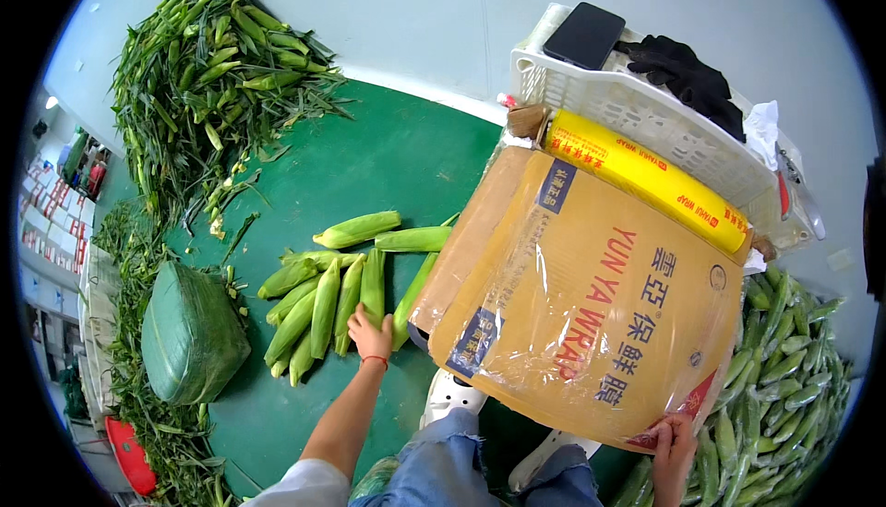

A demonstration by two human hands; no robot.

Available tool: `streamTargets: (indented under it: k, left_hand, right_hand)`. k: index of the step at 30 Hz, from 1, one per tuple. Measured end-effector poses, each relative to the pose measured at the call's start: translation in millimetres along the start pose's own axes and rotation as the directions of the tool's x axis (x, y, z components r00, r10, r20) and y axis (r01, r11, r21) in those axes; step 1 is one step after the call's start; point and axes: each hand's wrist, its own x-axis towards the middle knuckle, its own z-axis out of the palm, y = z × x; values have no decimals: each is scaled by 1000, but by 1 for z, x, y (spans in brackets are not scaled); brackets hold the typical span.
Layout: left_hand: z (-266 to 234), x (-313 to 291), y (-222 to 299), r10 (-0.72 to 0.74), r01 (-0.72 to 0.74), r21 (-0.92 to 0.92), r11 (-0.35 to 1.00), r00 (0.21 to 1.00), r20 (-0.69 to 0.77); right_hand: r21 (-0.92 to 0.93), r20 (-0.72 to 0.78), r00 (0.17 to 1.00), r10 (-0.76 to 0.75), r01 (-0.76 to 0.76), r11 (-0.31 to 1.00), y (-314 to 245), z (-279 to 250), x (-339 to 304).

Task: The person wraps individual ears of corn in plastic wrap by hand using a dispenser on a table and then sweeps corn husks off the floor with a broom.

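Observation:
My left hand (pixel 369 334) closes around the lower end of a green-husked ear of corn (pixel 373 278), which lies in a small group on the green floor. Other husked ears (pixel 323 309) sit to its left, and one (pixel 358 229) lies crosswise beyond. At the lower right, my right hand (pixel 676 442) grips the near right corner of a large brown cardboard sheet (pixel 591 313) covered with clear film. Its fingertips are partly hidden at the edge. A yellow box (pixel 646 179) lies along the sheet's far side.
Corn and leaves form a tall heap (pixel 217 83) at the far left. A green wrapped bundle (pixel 192 334) stands left, near a red object (pixel 131 454). Film-wrapped corn (pixel 784 387) piles up right. A white basket (pixel 618 101) carries a phone (pixel 584 35) and black gloves (pixel 688 78).

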Motion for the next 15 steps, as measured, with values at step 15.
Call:
streamTargets:
  k: [15]
  left_hand:
    - [-197,-78,290,992,-856,-507,103,54,110]
  right_hand:
    - [-272,-57,987,148,-157,949,-7,-9,-2]
